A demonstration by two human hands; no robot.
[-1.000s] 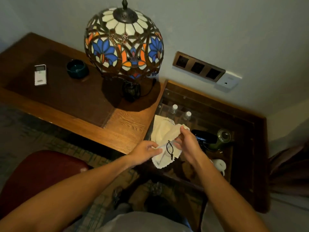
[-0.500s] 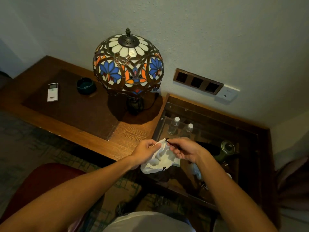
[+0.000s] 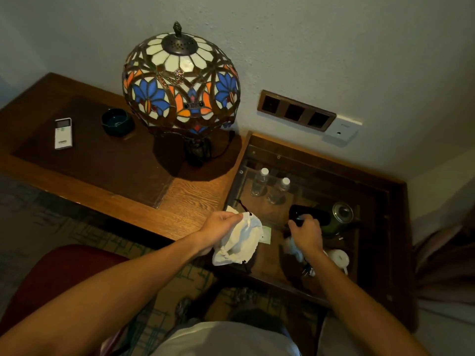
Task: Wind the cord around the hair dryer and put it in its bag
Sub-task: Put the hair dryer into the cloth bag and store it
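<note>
My left hand [image 3: 220,227] grips the top of a white drawstring bag [image 3: 241,240], which hangs crumpled over the glass top; a dark drawstring sticks up beside my fingers. My right hand [image 3: 305,231] is on the near end of the black hair dryer [image 3: 309,214], fingers curled over it. The dryer lies on the glass-topped side table [image 3: 370,201]. A plug [image 3: 307,271] shows below my right wrist; most of the cord is hidden by my hand and arm.
A stained-glass lamp [image 3: 181,80] stands on the wooden desk [image 3: 190,201], with an ashtray [image 3: 117,122] and a remote [image 3: 63,133] to its left. Two water bottles [image 3: 270,186], a green tin [image 3: 339,217] and a white kettle [image 3: 339,258] lie under the glass. A red chair [image 3: 56,276] is lower left.
My right hand let go of the bag's drawstring and moved right onto the hair dryer. My left hand kept hold of the bag. The camera tilted up slightly.
</note>
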